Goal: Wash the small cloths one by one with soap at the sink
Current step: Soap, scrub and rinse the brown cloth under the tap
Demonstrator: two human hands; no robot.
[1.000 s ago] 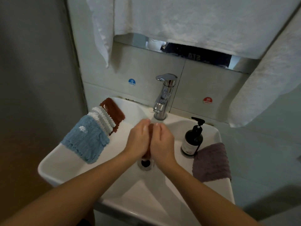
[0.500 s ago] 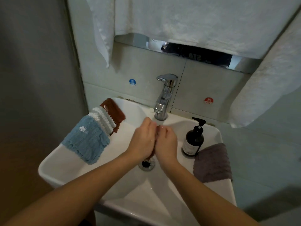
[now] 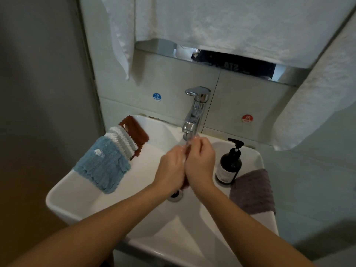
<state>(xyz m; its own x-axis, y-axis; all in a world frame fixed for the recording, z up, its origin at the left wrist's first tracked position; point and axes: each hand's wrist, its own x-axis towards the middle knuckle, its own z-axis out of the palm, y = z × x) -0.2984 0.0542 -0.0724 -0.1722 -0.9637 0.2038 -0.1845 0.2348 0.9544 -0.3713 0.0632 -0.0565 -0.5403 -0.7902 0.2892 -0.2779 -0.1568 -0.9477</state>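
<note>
Head view: my left hand [image 3: 171, 168] and my right hand [image 3: 200, 162] are pressed together over the white ceramic sink basin [image 3: 81, 197], fingers curled, gripping between them a small rust-red cloth [image 3: 186, 182]; only a strip of it shows between the palms and below the heels of the hands, and some white lather sits where the hands meet; how much of the cloth is bunched inside I cannot tell. Just beyond my fingertips stands the chrome single-lever tap [image 3: 196, 110], its spout directly above the hands; a thin stream of water appears to reach the fingers. Below the hands, the round metal drain [image 3: 175, 195] is partly covered by my wrists. To the left of my left hand, on the basin rim, lies a fanned stack of small cloths: a fluffy blue cloth [image 3: 102, 164] nearest, a white ribbed cloth [image 3: 123, 140] behind it, a brown cloth [image 3: 134, 130] farthest. Just right of my right hand stands a dark pump soap bottle [image 3: 229, 166]; beside it, touching its base, a mauve cloth [image 3: 252, 191] hangs over the rim. Above, white towels [image 3: 231, 22] hang on the wall.
</note>
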